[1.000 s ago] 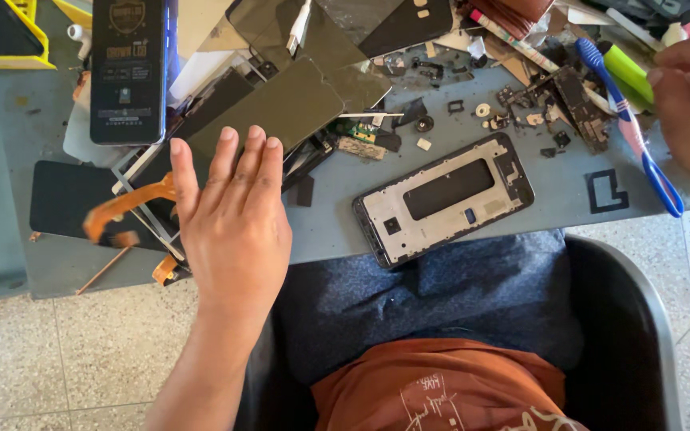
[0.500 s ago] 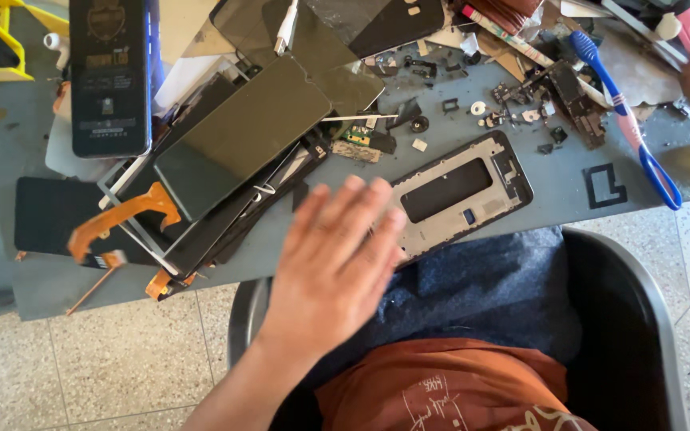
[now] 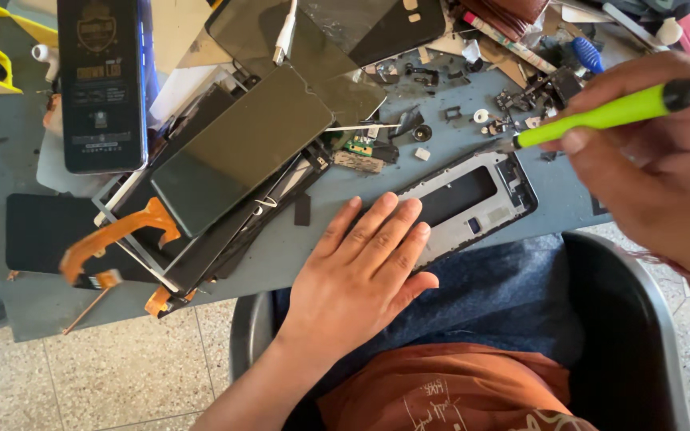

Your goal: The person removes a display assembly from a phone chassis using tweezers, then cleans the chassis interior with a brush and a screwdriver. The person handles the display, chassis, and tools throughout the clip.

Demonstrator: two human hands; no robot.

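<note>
The left hand [image 3: 361, 267] lies flat with its grip released, pressing the silver metal phone frame [image 3: 473, 199] onto the grey desk [image 3: 281, 255]. The right hand [image 3: 664, 160] is clenched on a green-handled screwdriver [image 3: 600, 116] whose tip is at the frame's upper edge. This looks like an unscrewing step, and the tip needs a steady, exact placing.

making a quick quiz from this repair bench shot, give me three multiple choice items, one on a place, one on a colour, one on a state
1. Where does the left hand rest?
A. on the phone frame's near end
B. on the yellow bin
C. on the chair

2. What colour is the handle of the tool in the right hand?
A. red
B. bright green
C. white

3. How is the phone frame lying?
A. upright
B. flat on the grey table
C. lifted in the air

Answers: 1 A, the fingers overlap the frame's end. 2 B, a green shaft with a black cap. 3 B, it lies flat near the table edge.
</note>
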